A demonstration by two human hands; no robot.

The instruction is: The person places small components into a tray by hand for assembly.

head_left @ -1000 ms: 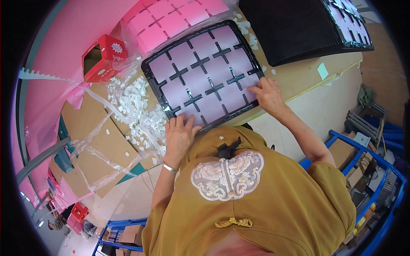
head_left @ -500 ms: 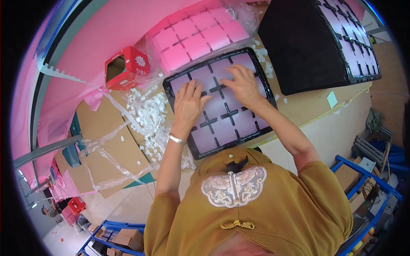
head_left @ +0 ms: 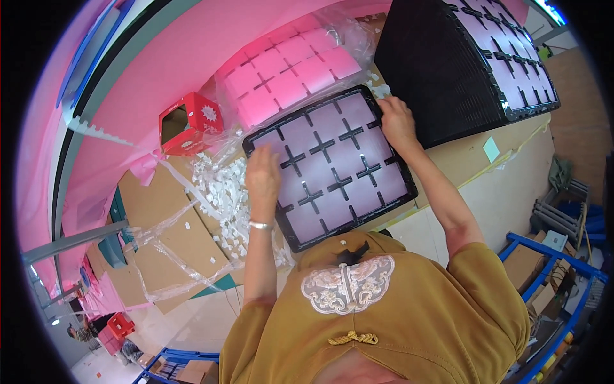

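Note:
A black plastic tray [head_left: 289, 232] lies in front of me, filled with pale pinkish-lilac sheets between black cross-shaped dividers. My left hand [head_left: 263, 178] is at the tray's left rim, its fingers smeared by motion, so their grip does not show. At the far right rim, my right hand [head_left: 398, 123] has its fingers curled over the edge, thumb hidden. Beyond the tray, bright pink sheets [head_left: 300, 64] with similar cross-shaped gaps lie in clear plastic wrap.
A tall stack of black trays [head_left: 435, 77] stands at the far right. Left of the tray are scattered white scraps [head_left: 220, 185], an open red box [head_left: 203, 118] and taped cardboard [head_left: 163, 237]. A blue rack [head_left: 563, 256] stands lower right.
Both hands have moved off the sheets and outward to the tray's left and right rims. The view has shifted slightly; the tray stays in about the same place.

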